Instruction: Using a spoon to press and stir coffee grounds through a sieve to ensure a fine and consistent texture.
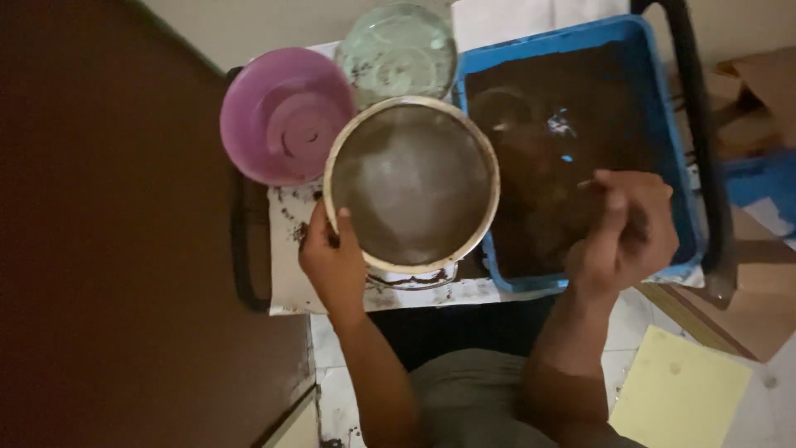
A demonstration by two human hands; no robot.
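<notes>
My left hand (333, 264) grips the near left rim of a round sieve (412, 184) with a pale rim and fine grey mesh, held level above a white sheet. My right hand (624, 231) hovers over the near right part of a blue tray (673, 141) filled with dark soil. Its fingers are curled together; I cannot tell whether they pinch any soil.
A purple plastic bowl (284, 116) sits left of the sieve and a clear glass bowl (398, 51) behind it. Soil crumbs dot the white sheet (286, 274). A dark brown panel (108, 232) fills the left. A yellow sheet (680, 394) lies on the floor at right.
</notes>
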